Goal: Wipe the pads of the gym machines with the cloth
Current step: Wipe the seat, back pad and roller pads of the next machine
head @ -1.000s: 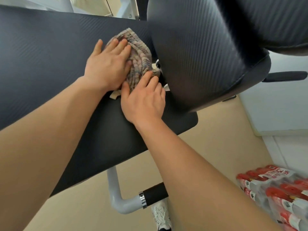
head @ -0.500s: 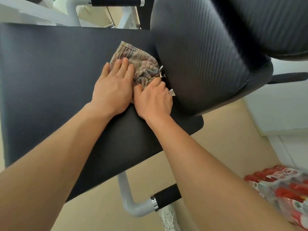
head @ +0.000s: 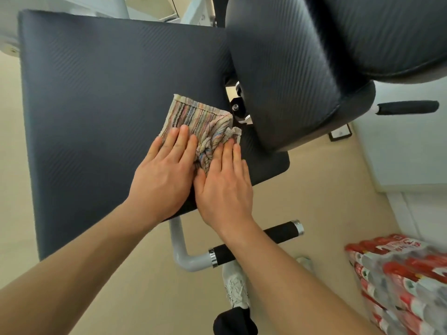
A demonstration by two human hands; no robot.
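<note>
While both palms lie flat, the striped multicoloured terry cloth point(head: 198, 124) sits under the fingertips on the flat dark textured seat pad point(head: 96, 105). Left hand point(head: 164, 172) and right hand point(head: 223, 182) press it with straight fingers, touching side by side.

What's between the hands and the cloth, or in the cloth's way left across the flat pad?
Nothing visible. The left hand and right hand lie flat on the cloth, and the flat pad left of it is bare.

The striped cloth's point(head: 193, 117) near part is covered by the fingers point(head: 180, 140). Right of the fingers, the back pad point(head: 290, 68) is cut off by the top edge, and the bottle pack point(head: 399, 281) is blurred.
</note>
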